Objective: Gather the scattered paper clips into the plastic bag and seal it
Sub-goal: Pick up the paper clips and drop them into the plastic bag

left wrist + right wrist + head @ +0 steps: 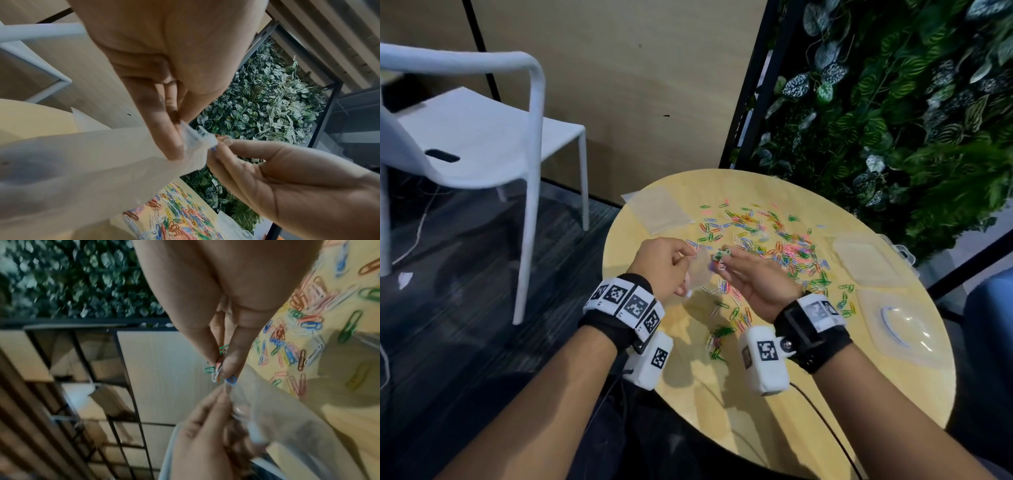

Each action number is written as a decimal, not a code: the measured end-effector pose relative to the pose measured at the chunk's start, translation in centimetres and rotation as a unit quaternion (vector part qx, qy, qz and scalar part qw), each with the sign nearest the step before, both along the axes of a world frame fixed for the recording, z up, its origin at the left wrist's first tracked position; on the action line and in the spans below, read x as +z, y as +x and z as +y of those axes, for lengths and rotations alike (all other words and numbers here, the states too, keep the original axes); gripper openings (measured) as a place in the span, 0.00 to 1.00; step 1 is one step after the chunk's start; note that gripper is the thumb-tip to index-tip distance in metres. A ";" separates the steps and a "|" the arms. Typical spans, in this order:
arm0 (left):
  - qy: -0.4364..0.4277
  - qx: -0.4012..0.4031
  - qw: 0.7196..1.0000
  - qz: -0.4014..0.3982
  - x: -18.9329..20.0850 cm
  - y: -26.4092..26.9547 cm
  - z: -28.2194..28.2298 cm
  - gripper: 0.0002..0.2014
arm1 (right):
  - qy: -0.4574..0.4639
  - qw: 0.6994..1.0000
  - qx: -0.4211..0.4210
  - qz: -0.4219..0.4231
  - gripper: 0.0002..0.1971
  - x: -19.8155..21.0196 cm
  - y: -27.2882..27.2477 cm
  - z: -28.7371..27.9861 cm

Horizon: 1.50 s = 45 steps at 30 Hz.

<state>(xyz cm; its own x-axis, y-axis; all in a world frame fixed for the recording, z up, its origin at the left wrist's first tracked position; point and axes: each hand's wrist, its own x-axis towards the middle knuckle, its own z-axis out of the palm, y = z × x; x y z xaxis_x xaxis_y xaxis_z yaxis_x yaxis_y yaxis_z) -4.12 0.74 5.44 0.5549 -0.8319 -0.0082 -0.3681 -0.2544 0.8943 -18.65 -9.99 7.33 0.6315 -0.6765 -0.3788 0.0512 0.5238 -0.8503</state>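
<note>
Paper clips (pixel 219 368) pinched in my right hand (pixel 753 284) could spill beside the plastic bag (pixel 700 270): my left hand (pixel 662 267) pinches only one lip of its floppy mouth.

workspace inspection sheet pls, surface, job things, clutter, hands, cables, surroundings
surface: round pale wood table, clips spread over its middle.
job's things: coloured paper clips mostly loose; clear plastic bag held up, mouth towards the right hand.
clutter: flat clear bags at the far left edge; two clear lidded boxes on the right.
grippers: left hand pinches the bag's top edge; right hand pinches a small bunch of clips at the bag's mouth.
cables: black cable trails from the right wrist unit over the table edge.
surroundings: white chair left; leafy wall behind.
</note>
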 end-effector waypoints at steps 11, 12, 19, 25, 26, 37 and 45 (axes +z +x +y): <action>-0.006 -0.022 1.000 0.005 -0.1 -0.4 -0.2 0.06 | -0.160 0.977 0.034 0.138 0.09 -1.6 2.2 1.6; -0.007 -0.025 1.000 0.004 0.0 -0.5 -0.2 0.06 | -0.191 0.969 0.032 0.153 0.08 -1.8 2.1 1.5; -0.011 -0.035 0.999 -0.005 0.0 -0.7 -0.2 0.07 | -0.396 0.879 0.063 0.258 0.09 -2.5 2.3 1.1; -0.015 -0.014 1.000 -0.008 0.3 -0.5 0.1 0.07 | -0.492 0.826 0.082 0.261 0.04 -2.2 2.1 1.3; -0.014 -0.006 1.000 -0.010 0.4 -0.4 0.1 0.07 | -0.521 0.810 0.087 0.254 0.04 -2.0 2.0 1.5; -0.027 0.114 0.993 -0.024 0.6 2.2 0.9 0.08 | -0.699 0.513 0.385 0.315 0.23 -7.0 -0.7 3.0; -0.007 0.102 0.994 -0.026 0.7 1.7 0.6 0.07 | -0.679 0.385 0.381 0.495 0.31 -9.0 -5.4 0.9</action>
